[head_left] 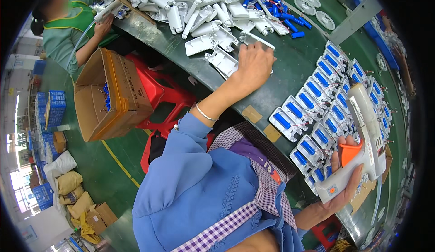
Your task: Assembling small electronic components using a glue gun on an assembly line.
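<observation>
My left hand is closed on a white plastic casing half beside the loose pile. Its fingers curl over the piece and hide part of it. More white casing halves lie touching or close to that hand. My right hand grips a grey-white glue gun with an orange trigger, held above the right part of the bench. Under and beside the gun, rows of white casings lie with a blue cylindrical battery and thin wires in each.
A pile of white casings and loose blue batteries covers the bench's far side. White round grilles lie beyond. An open carton rests on a red stool at left. A co-worker in green works at the far left.
</observation>
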Available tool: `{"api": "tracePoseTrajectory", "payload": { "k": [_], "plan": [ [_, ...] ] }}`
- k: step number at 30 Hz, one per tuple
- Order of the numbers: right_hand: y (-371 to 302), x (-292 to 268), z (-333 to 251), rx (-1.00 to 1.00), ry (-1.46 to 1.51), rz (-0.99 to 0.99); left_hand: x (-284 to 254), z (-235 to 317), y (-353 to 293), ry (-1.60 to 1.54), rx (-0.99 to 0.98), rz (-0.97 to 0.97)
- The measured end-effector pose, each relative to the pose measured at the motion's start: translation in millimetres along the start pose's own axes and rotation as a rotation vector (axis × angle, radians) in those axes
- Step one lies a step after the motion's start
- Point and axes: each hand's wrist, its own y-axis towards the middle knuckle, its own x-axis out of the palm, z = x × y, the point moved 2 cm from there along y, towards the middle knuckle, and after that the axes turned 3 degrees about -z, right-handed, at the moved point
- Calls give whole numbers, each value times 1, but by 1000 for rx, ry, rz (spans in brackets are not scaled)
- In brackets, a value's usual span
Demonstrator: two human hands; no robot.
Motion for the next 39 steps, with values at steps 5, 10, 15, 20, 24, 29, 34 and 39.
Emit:
{"api": "tracePoseTrajectory", "payload": {
  "k": [5, 10, 15, 20, 24, 29, 34, 39],
  "plan": [
    [0, 2, 1, 4, -21, 26, -4, 3, -3, 9, -24, -30],
    [1, 6, 1, -2, -53, 40, 1, 0, 13, 53, -28, -58],
    [4, 16, 6, -33, -111, 197, 1, 4, 9, 114, 29, -120],
    [4, 17, 4, -29, -79, 172, -11, 8, -4, -243, 291, -169],
    [2, 15, 0, -42, -105, 192, -5, 9, 4, -409, 380, -119],
    [6, 16, 6, -11, -96, 139, -4, 13, -2, -431, 244, -120],
    [6, 18, 8, 6, -72, 145, 5, 21, -2, -484, 243, -117],
    [6, 18, 9, 5, -48, 165, 4, 20, -2, -621, 295, -41]
  ]
}}
